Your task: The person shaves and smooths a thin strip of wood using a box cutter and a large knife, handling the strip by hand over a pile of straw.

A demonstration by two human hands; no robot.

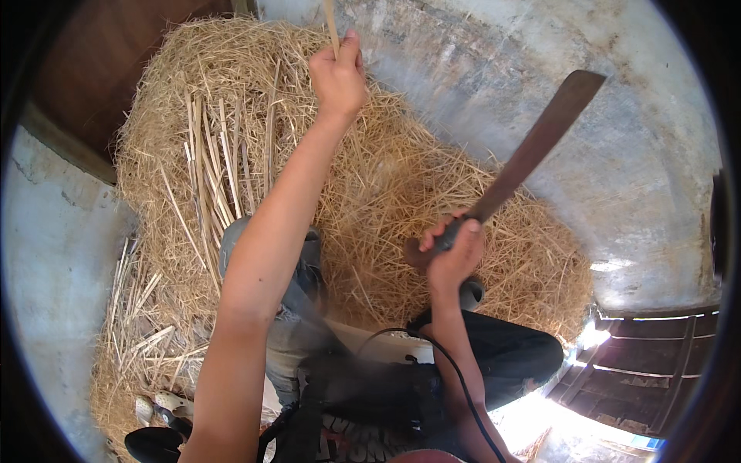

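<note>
Bare forearms [262, 270], dark printed shirt [355, 434], black cable [461, 378]

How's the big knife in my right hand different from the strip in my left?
The knife has a broad, dark blade; the strip is narrow and pale. The knife slants up to the right; the strip points almost straight up, out of the picture. Both are held, by your right hand and left hand respectively.
</note>
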